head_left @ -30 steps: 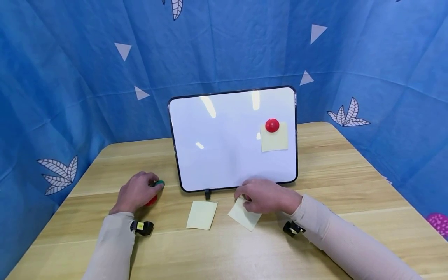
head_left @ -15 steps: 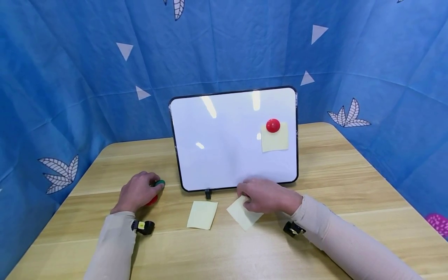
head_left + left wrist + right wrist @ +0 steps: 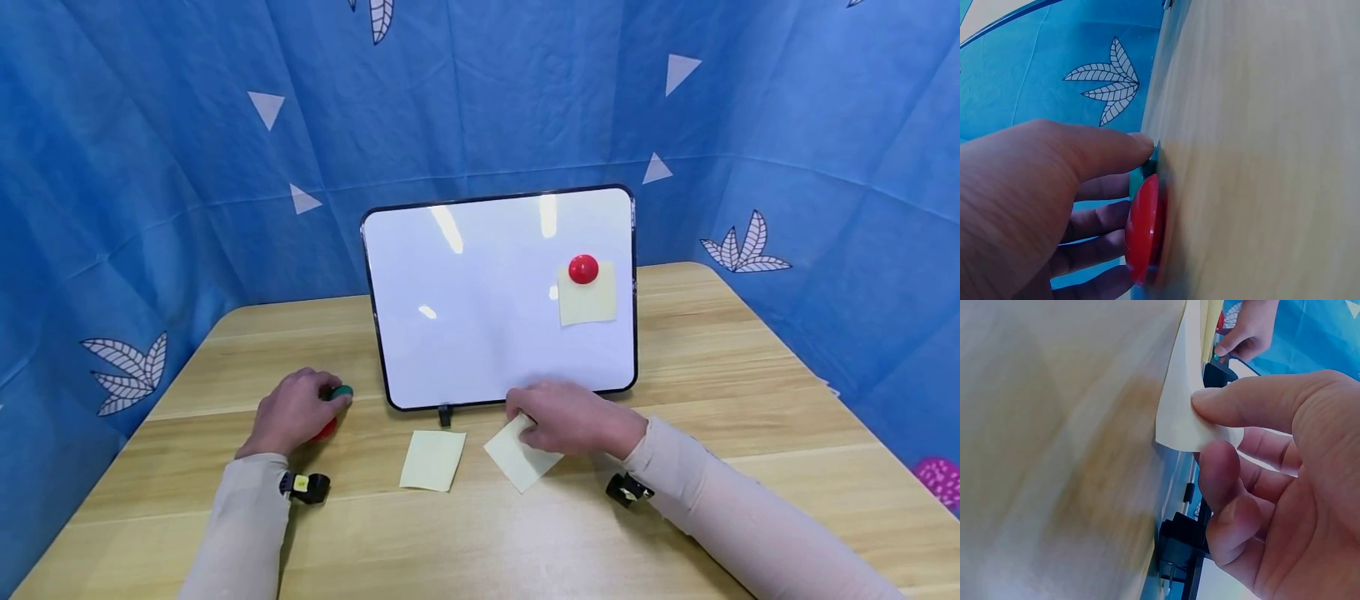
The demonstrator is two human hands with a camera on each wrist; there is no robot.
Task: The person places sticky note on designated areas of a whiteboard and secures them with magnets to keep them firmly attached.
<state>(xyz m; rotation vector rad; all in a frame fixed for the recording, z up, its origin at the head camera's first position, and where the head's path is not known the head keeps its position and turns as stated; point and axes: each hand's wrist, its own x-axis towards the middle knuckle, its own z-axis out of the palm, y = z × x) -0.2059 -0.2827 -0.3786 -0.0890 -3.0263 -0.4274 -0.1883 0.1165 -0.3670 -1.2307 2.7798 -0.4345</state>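
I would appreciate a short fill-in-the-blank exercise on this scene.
The magnet on the whiteboard is colored ____.
The left hand has its thumb on another magnet, colored ____.
The loose note lies to the ____ of the note in the right hand.
The curtain behind the whiteboard is colored ____.
Missing words: red; green; left; blue.

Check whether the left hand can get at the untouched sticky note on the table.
Probably yes: the left hand pinches the green magnet and may need freeing first, but only bare tabletop separates its thumb tip from the untouched sticky note.
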